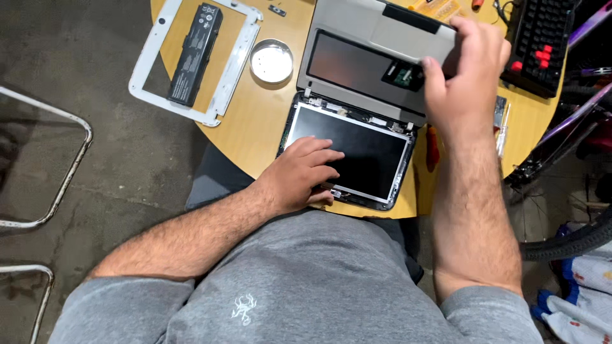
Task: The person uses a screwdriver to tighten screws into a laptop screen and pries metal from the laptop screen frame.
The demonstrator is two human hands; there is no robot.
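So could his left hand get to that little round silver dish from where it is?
Probably yes. The left hand lies flat on the laptop screen, and the round metal dish sits farther up the wooden table. Only bare tabletop lies between them, so nothing seems to block it.

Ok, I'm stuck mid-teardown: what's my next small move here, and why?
Probably lift the grey base gently at the hinge side: your right hand already grips its edge, your left hand pins the bare screen, and the bezel is already off.

left hand (299, 175) flat on laptop screen (357, 156) | right hand (462, 70) grips laptop base (363, 54)
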